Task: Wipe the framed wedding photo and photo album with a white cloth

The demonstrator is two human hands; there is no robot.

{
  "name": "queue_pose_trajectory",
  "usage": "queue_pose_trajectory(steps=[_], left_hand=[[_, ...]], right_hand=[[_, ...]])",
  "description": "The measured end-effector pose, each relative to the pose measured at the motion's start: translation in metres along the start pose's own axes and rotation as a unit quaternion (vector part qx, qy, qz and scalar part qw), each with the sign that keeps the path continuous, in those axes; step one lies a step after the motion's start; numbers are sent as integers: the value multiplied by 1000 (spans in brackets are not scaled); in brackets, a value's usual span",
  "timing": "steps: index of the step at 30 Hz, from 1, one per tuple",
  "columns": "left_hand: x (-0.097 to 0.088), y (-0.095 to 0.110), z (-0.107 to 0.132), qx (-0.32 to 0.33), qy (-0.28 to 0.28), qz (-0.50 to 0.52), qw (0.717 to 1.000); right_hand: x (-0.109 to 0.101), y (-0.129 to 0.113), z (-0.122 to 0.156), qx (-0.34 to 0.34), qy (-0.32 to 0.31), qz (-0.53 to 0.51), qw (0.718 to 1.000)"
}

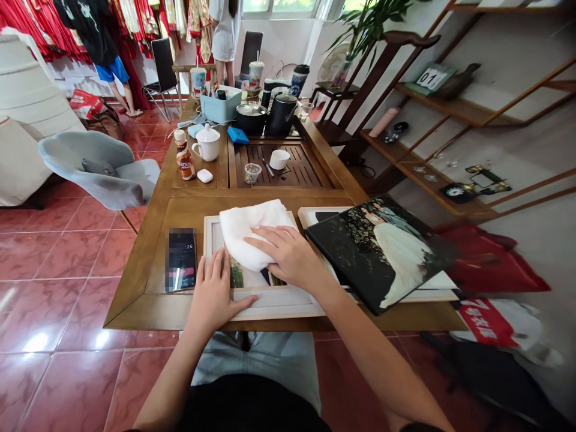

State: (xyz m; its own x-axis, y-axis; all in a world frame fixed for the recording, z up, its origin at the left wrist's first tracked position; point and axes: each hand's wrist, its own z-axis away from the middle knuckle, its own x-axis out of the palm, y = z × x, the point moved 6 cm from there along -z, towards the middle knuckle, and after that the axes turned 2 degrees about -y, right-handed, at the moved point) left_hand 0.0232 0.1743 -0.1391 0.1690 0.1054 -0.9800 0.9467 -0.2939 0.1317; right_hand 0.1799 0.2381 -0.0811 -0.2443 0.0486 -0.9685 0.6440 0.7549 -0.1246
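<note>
My right hand [292, 255] grips a folded white cloth [252, 231], its fingers stretched across the top and the cloth pressed on a picture frame. That pale-edged frame [279, 303] lies flat near the table's front edge. Much of the picture inside is under the cloth; a green patch shows. My left hand [213, 288] rests open on the frame's left side, thumb pointing right along the lower border. A phone [180, 261] lies just left of that hand. Right of the frame, a dark wedding photo panel [382, 246] rests tilted on another pale frame [310, 215].
A brown-capped bottle [184, 157], lidded white mug [207, 144] and small white case [204, 176] stand farther back. The slatted tea tray [301, 162] bears a white cup [279, 159]. A black kettle [281, 114] is behind it. Shelves [450, 111] line the right; two people stand beyond.
</note>
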Motion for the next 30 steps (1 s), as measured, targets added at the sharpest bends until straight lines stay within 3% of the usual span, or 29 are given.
queue_pose_trajectory(steps=[4, 11, 21, 30], left_hand=[[-1, 0, 0, -2, 5, 2, 1000], [-7, 1, -2, -5, -2, 17, 1000], [0, -1, 0, -7, 8, 11, 1000], [2, -1, -1, -7, -11, 6, 1000]], right_hand=[[-2, -8, -30, -9, -5, 15, 1000], [29, -16, -58, -44, -67, 55, 995], [29, 5, -41, -30, -46, 96, 994], [18, 32, -19, 36, -27, 57, 997]])
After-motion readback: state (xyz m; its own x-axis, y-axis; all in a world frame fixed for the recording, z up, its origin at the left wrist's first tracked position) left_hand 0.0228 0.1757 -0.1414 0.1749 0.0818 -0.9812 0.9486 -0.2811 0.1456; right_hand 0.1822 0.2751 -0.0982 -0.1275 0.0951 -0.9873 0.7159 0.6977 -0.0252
